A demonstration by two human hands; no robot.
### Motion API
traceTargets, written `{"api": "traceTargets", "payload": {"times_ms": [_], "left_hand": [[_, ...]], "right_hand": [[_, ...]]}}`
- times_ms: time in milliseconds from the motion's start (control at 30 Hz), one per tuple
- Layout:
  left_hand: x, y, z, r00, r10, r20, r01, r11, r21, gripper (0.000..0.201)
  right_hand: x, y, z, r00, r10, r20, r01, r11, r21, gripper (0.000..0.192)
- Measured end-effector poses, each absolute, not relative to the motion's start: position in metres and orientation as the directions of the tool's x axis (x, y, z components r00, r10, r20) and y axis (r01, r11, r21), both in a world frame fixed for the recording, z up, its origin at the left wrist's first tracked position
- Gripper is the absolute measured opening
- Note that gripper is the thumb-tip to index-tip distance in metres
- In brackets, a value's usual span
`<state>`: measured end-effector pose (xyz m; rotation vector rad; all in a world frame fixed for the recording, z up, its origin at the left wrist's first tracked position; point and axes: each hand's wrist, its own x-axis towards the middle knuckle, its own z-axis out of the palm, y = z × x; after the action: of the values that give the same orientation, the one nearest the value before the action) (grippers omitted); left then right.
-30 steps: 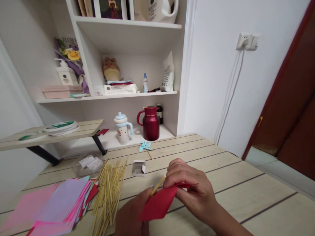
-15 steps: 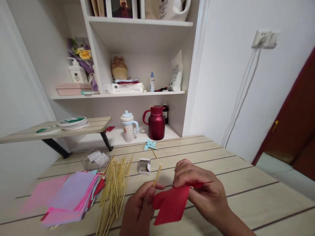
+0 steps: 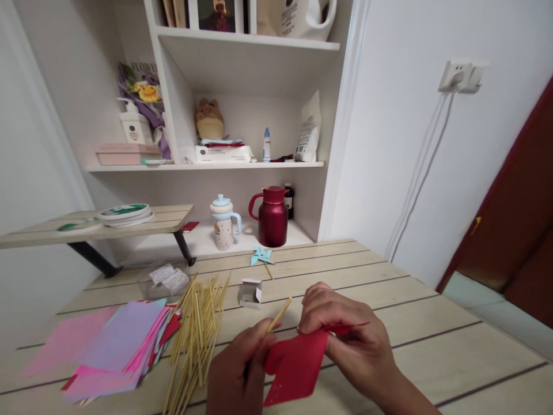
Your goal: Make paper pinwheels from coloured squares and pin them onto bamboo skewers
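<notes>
Red paper (image 3: 298,369), held up over the tabletop (image 3: 432,317) | right hand (image 3: 345,323): fingers pinch its upper edge, seemingly to keep the folds gathered | left hand (image 3: 239,363): thumb and fingers grip a wooden stick (image 3: 280,314) near its bare tip, likely for control | stick's lower end hidden by left hand; right grip partly obscured, left wrist cut off

Your surroundings present as a room in a home. The white shelf unit (image 3: 248,40) before you carries personal goods: a plush toy (image 3: 209,121), a framed picture (image 3: 217,16) and a bouquet (image 3: 148,92), with a lidded cup (image 3: 223,231) and a red jug (image 3: 273,225) lower down. Your plank-patterned table (image 3: 345,268) adjoins it, beside a white wall (image 3: 389,115) bearing a socket (image 3: 455,76).
</notes>
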<state>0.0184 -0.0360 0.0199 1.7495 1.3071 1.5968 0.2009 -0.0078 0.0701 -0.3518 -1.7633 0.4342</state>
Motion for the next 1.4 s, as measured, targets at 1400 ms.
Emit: {"api": "traceTargets", "payload": {"times_ms": [1400], "left_hand": [[0.014, -0.044, 0.027, 0.039, 0.52, 0.853, 0.761, -0.569, 0.312, 0.039]], "right_hand": [[0.199, -0.007, 0.071, -0.22, 0.471, 0.854, 0.036, 0.879, -0.476, 0.016]]}}
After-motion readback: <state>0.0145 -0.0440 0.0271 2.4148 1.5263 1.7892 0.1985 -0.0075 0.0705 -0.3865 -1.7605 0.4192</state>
